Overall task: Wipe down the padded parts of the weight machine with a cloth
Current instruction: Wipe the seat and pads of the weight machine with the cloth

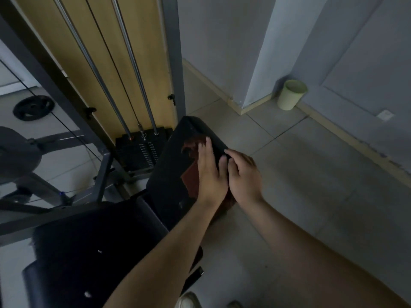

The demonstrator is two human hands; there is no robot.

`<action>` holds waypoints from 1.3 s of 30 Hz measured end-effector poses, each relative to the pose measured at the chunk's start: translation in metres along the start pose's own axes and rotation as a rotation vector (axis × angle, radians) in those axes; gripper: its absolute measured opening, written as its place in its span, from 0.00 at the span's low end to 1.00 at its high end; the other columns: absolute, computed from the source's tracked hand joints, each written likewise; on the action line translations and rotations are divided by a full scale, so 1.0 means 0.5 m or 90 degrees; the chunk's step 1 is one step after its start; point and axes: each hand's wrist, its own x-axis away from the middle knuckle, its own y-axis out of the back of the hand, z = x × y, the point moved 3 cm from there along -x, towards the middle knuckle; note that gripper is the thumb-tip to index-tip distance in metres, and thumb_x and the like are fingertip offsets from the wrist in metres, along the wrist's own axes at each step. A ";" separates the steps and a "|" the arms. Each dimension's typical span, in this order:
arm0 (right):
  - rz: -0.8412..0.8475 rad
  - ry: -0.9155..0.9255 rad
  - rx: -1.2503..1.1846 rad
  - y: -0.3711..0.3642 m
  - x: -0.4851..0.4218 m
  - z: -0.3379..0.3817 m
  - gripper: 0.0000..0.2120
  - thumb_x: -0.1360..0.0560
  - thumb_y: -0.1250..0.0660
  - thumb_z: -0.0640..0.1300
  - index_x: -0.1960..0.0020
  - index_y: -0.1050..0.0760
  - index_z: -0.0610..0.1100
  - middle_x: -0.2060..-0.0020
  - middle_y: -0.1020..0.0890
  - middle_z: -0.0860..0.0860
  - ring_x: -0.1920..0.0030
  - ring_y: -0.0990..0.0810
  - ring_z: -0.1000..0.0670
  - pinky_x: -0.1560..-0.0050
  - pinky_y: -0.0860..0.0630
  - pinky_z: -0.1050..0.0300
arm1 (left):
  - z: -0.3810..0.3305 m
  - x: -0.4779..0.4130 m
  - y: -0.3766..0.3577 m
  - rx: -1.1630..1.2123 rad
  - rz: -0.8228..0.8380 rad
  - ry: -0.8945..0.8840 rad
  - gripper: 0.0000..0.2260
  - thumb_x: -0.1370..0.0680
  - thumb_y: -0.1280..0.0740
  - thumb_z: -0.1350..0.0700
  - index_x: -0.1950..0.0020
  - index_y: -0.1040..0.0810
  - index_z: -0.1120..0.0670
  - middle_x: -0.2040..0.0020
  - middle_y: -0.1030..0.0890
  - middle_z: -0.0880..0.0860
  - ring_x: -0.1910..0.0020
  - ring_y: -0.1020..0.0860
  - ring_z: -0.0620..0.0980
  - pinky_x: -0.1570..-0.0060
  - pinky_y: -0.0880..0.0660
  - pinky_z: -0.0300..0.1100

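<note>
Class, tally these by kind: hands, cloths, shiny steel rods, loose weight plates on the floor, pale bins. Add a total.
hands: 2, the left hand and the right hand
cloth: 1
steel rods: 2
weight plate: 1
bin: 1
total: 7

Two hands (211,174), one cloth (191,183), two pads (169,167), one bin (291,97)

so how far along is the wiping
Done: nothing shows as wiped; too dark to tell. In hand: left hand presses the reddish cloth flat on the back pad, right hand grips its edge. To do: seat pad and rounded pad, no cloth on either.
</note>
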 end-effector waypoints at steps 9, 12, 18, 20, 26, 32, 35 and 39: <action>0.128 -0.126 -0.358 0.055 0.066 -0.048 0.17 0.16 0.43 0.44 0.30 0.27 0.52 0.35 0.27 0.62 0.41 0.31 0.75 0.43 0.32 0.78 | 0.008 0.046 -0.045 -0.152 -0.058 -0.120 0.24 0.14 0.47 0.51 0.18 0.46 0.49 0.18 0.44 0.46 0.19 0.55 0.42 0.21 0.55 0.48; 0.122 -0.116 -0.356 0.062 0.096 -0.061 0.18 0.16 0.44 0.45 0.27 0.30 0.50 0.32 0.30 0.60 0.40 0.33 0.76 0.45 0.37 0.82 | 0.049 0.117 -0.060 -0.162 -0.090 -0.071 0.25 0.14 0.48 0.48 0.17 0.50 0.47 0.18 0.46 0.47 0.19 0.55 0.43 0.20 0.53 0.52; 0.117 -0.063 -0.259 0.056 0.139 -0.068 0.22 0.15 0.47 0.45 0.22 0.40 0.52 0.22 0.41 0.56 0.24 0.44 0.59 0.36 0.46 0.76 | 0.143 0.260 -0.097 -0.173 -0.093 0.061 0.29 0.15 0.45 0.47 0.18 0.56 0.46 0.17 0.53 0.50 0.20 0.61 0.44 0.21 0.53 0.57; 0.117 -0.057 -0.245 0.060 0.144 -0.067 0.22 0.16 0.48 0.45 0.22 0.40 0.52 0.22 0.41 0.55 0.24 0.43 0.58 0.38 0.46 0.76 | 0.128 0.262 -0.098 -0.142 -0.109 0.071 0.29 0.15 0.44 0.49 0.18 0.56 0.46 0.18 0.55 0.47 0.20 0.62 0.42 0.21 0.53 0.56; 0.123 -0.145 -0.340 0.105 0.121 -0.065 0.17 0.17 0.44 0.50 0.30 0.27 0.51 0.32 0.25 0.55 0.33 0.28 0.55 0.41 0.32 0.69 | -0.008 0.195 -0.103 -0.127 -0.058 -0.032 0.33 0.17 0.37 0.58 0.17 0.51 0.49 0.17 0.51 0.48 0.20 0.58 0.40 0.23 0.57 0.37; 0.173 -0.283 -0.495 0.133 0.083 -0.079 0.17 0.18 0.46 0.57 0.34 0.27 0.54 0.39 0.22 0.52 0.45 0.22 0.55 0.40 0.24 0.52 | -0.081 0.089 -0.127 -0.412 -0.014 -0.210 0.28 0.25 0.27 0.55 0.25 0.30 0.53 0.26 0.28 0.52 0.21 0.42 0.55 0.23 0.47 0.59; 0.165 -0.232 -0.439 0.116 0.091 -0.087 0.19 0.18 0.46 0.56 0.31 0.30 0.51 0.34 0.24 0.50 0.38 0.23 0.53 0.36 0.25 0.49 | -0.049 0.108 -0.128 -0.411 -0.061 -0.221 0.26 0.23 0.29 0.52 0.26 0.30 0.48 0.26 0.30 0.49 0.20 0.46 0.54 0.23 0.51 0.62; 0.170 -0.125 -0.360 0.094 0.111 -0.090 0.23 0.18 0.47 0.56 0.24 0.39 0.54 0.27 0.31 0.52 0.30 0.30 0.54 0.31 0.30 0.51 | -0.023 0.141 -0.141 -0.362 -0.095 -0.176 0.27 0.19 0.34 0.54 0.22 0.37 0.43 0.19 0.45 0.45 0.19 0.59 0.47 0.23 0.56 0.61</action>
